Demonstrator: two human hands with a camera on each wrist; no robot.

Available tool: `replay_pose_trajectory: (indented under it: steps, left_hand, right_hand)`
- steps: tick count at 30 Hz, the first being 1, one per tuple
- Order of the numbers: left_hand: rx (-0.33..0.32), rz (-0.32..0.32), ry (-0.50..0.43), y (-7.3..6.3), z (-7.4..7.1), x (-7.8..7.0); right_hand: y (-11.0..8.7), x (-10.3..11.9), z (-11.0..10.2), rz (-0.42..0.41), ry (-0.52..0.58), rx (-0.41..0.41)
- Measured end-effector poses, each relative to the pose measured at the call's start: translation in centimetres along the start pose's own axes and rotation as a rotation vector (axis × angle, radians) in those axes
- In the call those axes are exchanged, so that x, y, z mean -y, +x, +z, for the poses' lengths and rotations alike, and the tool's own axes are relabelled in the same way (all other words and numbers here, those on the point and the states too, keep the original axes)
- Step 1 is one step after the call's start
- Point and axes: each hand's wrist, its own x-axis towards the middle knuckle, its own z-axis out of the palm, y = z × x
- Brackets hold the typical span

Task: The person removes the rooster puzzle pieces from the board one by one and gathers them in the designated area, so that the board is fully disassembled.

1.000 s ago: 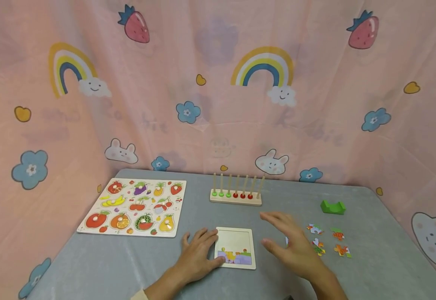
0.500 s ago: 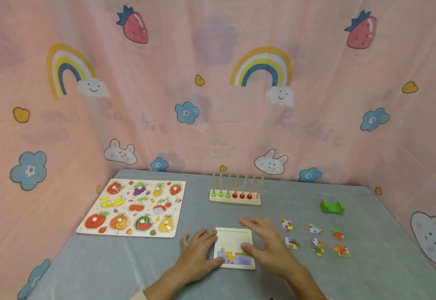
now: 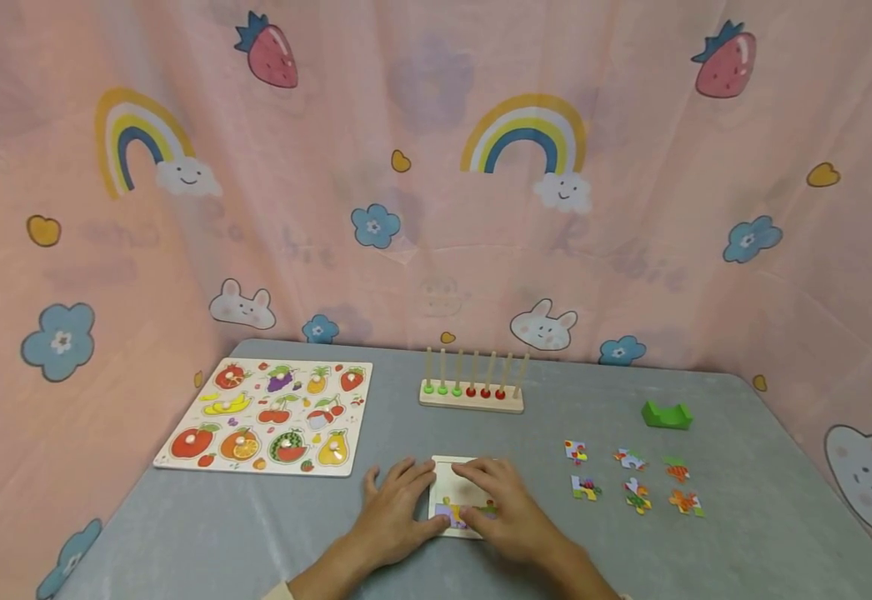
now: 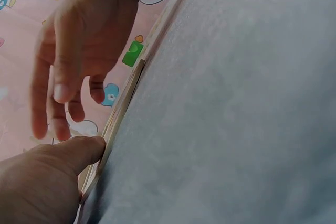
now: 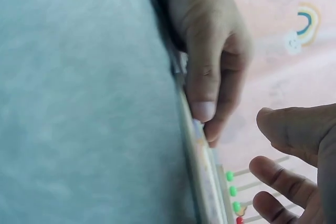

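In the head view a small square wooden puzzle tray (image 3: 442, 461) lies at the near middle of the table, its lower part filled with joined purple, yellow and green pieces (image 3: 447, 512). My left hand (image 3: 394, 515) rests at its left side, fingertips at the edge and thumb on the lower left corner. Over the tray's right half hovers my right hand (image 3: 507, 512), thumb and fingers spread apart with nothing between them; it hides part of the tray. The left wrist view shows the left thumb (image 4: 86, 153) pressed on the tray's rim.
Several loose jigsaw pieces (image 3: 586, 487) lie right of the tray. A green curved block (image 3: 666, 415) sits behind them. A peg stand with green and red beads (image 3: 471, 396) is at the back, and a fruit knob puzzle board (image 3: 263, 417) at the left.
My right hand has moved left from beside the loose pieces to above the tray, uncovering the pieces at the right. My left hand has stayed at the tray's edge.
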Motion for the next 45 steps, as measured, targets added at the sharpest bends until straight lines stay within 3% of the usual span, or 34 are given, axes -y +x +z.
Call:
replay_pose_trajectory:
  steps: [6, 12, 25, 37, 45]
  left_hand:
    - [0.006, -0.002, 0.006, -0.1, 0.1, 0.0]
    - [0.018, 0.002, 0.014, 0.0, -0.1, 0.1]
    - [0.038, 0.015, 0.018, -0.1, -0.3, 0.0]
    - [0.039, 0.022, 0.012, -0.2, -0.4, -0.1]
    - [0.043, 0.019, 0.026, -0.1, -0.4, 0.0]
  right_hand:
    - [-0.4, -0.3, 0.7, 0.084, -0.009, 0.063]
    - [-0.4, -0.3, 0.9, 0.117, -0.058, 0.125]
    - [-0.4, -0.1, 1.1, 0.107, -0.196, 0.211]
    - [-0.2, 0.0, 1.7, 0.129, -0.143, 0.084]
    - [-0.3, 0.1, 1.6, 0.090, -0.129, 0.077]
